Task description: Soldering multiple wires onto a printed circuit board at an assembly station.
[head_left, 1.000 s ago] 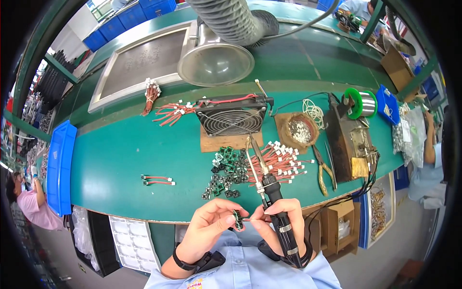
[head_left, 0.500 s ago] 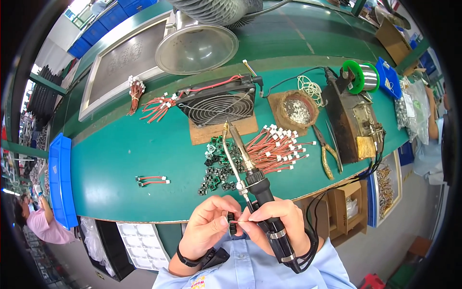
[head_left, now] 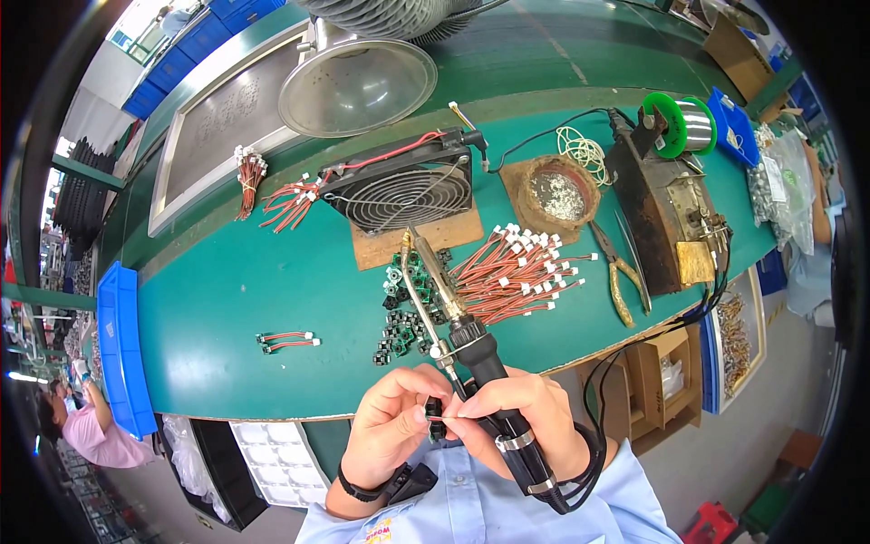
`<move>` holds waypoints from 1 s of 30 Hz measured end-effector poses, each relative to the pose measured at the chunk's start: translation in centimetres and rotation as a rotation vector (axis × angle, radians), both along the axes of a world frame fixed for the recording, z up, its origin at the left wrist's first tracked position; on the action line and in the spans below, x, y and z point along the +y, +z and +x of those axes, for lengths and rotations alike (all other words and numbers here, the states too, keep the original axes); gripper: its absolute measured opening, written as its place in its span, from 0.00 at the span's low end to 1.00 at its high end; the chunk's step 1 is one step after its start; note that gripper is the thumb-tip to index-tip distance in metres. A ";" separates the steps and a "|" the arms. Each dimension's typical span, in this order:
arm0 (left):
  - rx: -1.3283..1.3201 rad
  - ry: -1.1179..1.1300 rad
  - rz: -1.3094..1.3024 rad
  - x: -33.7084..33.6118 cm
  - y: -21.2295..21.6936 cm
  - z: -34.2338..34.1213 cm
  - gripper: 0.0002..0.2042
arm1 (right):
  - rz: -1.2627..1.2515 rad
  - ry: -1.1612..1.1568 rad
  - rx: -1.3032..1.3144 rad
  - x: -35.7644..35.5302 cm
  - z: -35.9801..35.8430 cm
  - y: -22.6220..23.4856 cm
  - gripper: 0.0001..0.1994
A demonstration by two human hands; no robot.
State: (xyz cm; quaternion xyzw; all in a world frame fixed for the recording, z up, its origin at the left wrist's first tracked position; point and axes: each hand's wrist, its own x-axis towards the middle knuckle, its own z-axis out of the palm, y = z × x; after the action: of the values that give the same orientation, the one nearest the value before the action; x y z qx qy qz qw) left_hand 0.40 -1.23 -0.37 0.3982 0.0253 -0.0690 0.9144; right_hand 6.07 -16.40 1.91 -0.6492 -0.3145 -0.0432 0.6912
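My left hand (head_left: 385, 433) is closed, pinching a small black component (head_left: 435, 422) between thumb and fingertips above the near table edge. A soldering iron (head_left: 482, 358) with a thin metal tube along its barrel lies in my right hand (head_left: 541, 415), its tip slanting up and away over the table. The right thumb and fingertip also pinch a thin wire (head_left: 449, 418) touching the black component; its far end is hidden. Beyond my hands are a pile of small black and green circuit parts (head_left: 399, 334) and many red wire leads with white connectors (head_left: 512, 276).
Two wired parts (head_left: 288, 342) lie at left on the green table. A fan (head_left: 399, 195) stands at the back beside a round dish of scraps (head_left: 562, 199). Pliers (head_left: 623, 276), a soldering station (head_left: 666, 222) and a solder spool (head_left: 680, 127) are at right. A blue bin (head_left: 125, 349) borders the left.
The view has shifted slightly, and the soldering iron's tip now sits a little further left. Both hands keep their grip, the wire still against the black component.
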 end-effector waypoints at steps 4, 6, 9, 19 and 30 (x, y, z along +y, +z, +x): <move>-0.025 0.010 0.016 -0.2 0.1 0.1 0.10 | -0.007 -0.004 0.013 -0.1 -0.2 -0.1 0.20; -0.032 0.040 0.045 -0.3 0.2 0.1 0.09 | -0.007 -0.006 0.015 -0.1 -0.2 0.1 0.20; -0.038 0.060 0.064 -0.3 0.3 0.0 0.09 | -0.009 -0.010 0.017 -0.2 -0.3 0.3 0.20; -0.041 0.067 0.068 -0.2 0.0 -0.1 0.08 | -0.005 -0.010 0.031 -0.2 -0.4 0.1 0.21; -0.060 0.066 0.072 -0.2 0.0 0.2 0.08 | 0.000 -0.011 0.030 -0.1 -0.1 0.3 0.21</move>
State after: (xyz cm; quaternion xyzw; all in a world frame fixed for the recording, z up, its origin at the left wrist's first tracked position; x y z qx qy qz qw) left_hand 0.59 -1.42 -0.35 0.4318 0.0134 -0.0259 0.9015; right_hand 6.01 -16.49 2.23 -0.6515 -0.3006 -0.0371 0.6955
